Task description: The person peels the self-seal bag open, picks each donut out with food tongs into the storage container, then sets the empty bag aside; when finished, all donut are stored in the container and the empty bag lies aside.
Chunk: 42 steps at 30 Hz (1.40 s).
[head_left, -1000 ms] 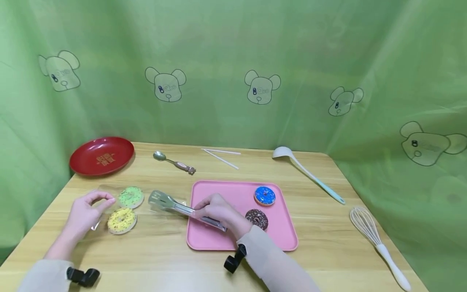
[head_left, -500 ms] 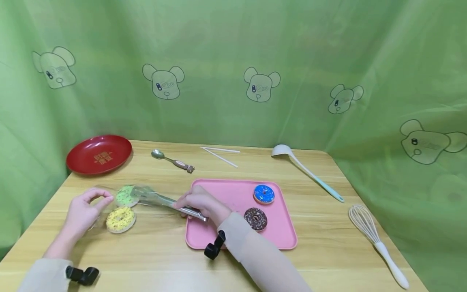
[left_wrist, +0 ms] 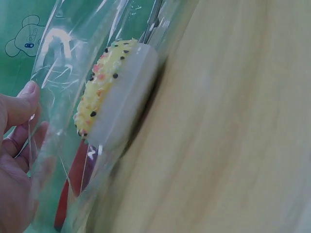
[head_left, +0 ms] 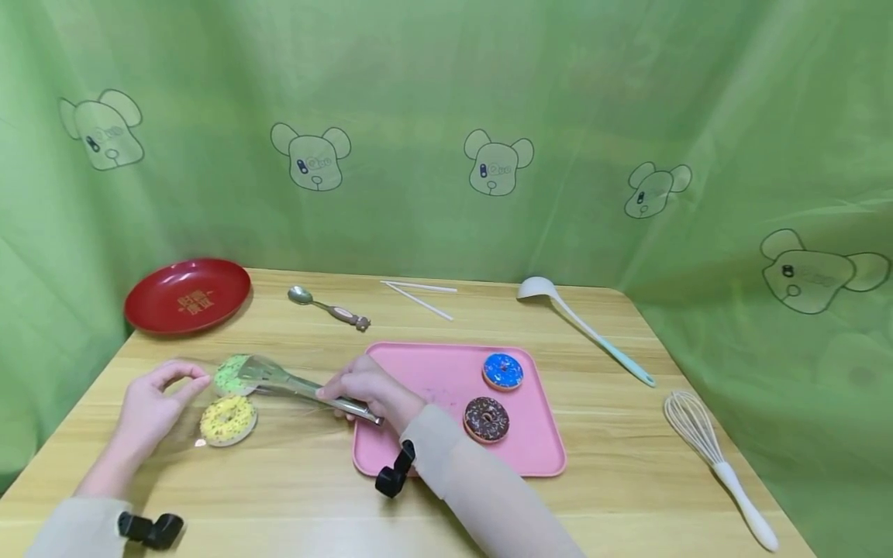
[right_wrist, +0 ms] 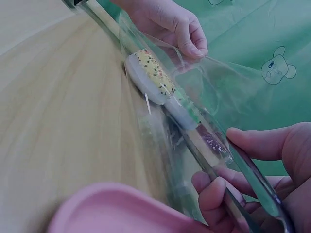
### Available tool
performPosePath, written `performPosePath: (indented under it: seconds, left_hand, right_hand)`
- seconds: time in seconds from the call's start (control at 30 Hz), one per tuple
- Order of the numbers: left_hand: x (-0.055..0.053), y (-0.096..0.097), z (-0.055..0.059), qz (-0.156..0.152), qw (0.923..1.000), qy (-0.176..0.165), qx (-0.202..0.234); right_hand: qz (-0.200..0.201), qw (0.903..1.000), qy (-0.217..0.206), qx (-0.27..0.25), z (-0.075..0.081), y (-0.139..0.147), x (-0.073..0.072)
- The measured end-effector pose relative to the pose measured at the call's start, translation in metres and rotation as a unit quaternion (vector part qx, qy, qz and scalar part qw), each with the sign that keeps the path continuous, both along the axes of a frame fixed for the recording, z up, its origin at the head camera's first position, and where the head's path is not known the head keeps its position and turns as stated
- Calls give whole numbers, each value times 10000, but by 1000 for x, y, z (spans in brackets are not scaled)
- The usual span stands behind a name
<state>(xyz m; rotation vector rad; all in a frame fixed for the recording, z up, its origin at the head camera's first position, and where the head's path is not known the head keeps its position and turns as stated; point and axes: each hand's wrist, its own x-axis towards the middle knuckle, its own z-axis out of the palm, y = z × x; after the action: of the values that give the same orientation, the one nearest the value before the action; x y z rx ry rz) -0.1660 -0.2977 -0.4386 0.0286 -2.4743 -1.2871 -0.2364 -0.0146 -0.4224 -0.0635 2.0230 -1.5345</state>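
Observation:
With thumb and fingertips my left hand pinches the edge of a clear plastic bag. A yellow doughnut with sprinkles and a green doughnut lie in or behind the thin film, to the right of that hand. My right hand grips metal tongs, arms spread apart in the right wrist view. The slotted tong end reaches the green doughnut's right side and covers part of it. The film makes it hard to tell how the lower tong arm lies.
A pink tray carries a blue doughnut and a chocolate doughnut. Behind are a red plate, a spoon, white straws and a ladle. A whisk lies far right.
My right hand has moved left with the tongs, whose end has gone from right of the green doughnut to over its right side. The left hand stays nearly in place, pinching the bag.

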Motion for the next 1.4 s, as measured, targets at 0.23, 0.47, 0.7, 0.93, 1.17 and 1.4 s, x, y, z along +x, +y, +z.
performPosePath:
  seconds: [0.23,0.47,0.7,0.93,1.17,1.4]
  left_hand:
    - [4,-5,-2,50,9999,110,44]
    - [2,-6,-3,9,9999,124,69]
    - [3,-3,-2,89,9997,209,51]
    - [2,-2,-2,43,9998,194,83]
    - [3,-4,-2,56,9995,290,108]
    - [2,-4,0,-6,9989,407,237]
  right_hand:
    - [11,9998,197,-98,4,12,9]
    - [-44,9991,423,-94,7,30,12]
    - [-148,9982,447,-362,7,52,20]
    - [-50,9971,547,-526,10,81,29]
    - [-38,9949,642,-774,15,106,37]
    - [-146,9957,758,-503,22,136,46]
